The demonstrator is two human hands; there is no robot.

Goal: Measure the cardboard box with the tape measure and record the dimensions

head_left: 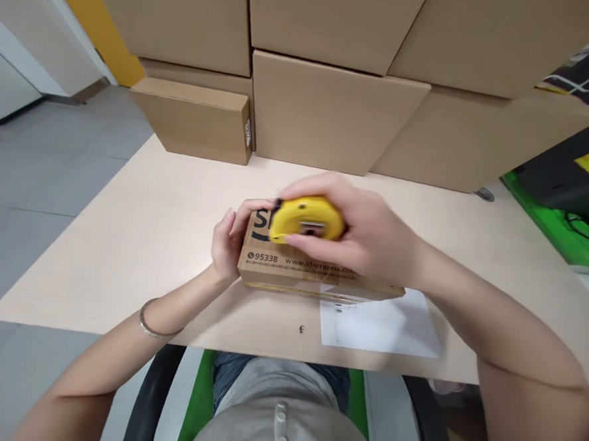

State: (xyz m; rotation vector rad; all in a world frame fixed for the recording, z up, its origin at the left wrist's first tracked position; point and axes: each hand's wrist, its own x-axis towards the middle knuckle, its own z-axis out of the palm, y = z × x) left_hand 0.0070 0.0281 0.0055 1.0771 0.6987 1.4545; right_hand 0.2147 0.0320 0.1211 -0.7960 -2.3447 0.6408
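A small brown cardboard box (266,265) with dark printing, including "95338" and a web address, lies on the table in front of me. At its left end, my left hand (231,240) grips the side and upper left corner, the fingers reaching along the back edge. Above the printed top, my right hand (349,217) holds a yellow tape measure (308,220), slightly blurred. The tape measure and right hand hide much of the box's top, so I cannot tell whether they touch it. No drawn-out blade is visible.
A white paper sheet (382,326) lies partly beneath the box's right end. A small dark bit (302,329) rests near the front edge. Stacked large cartons (325,116) wall off the back, with a flatter carton (200,125) at the left. Dark equipment (571,171) stands far right.
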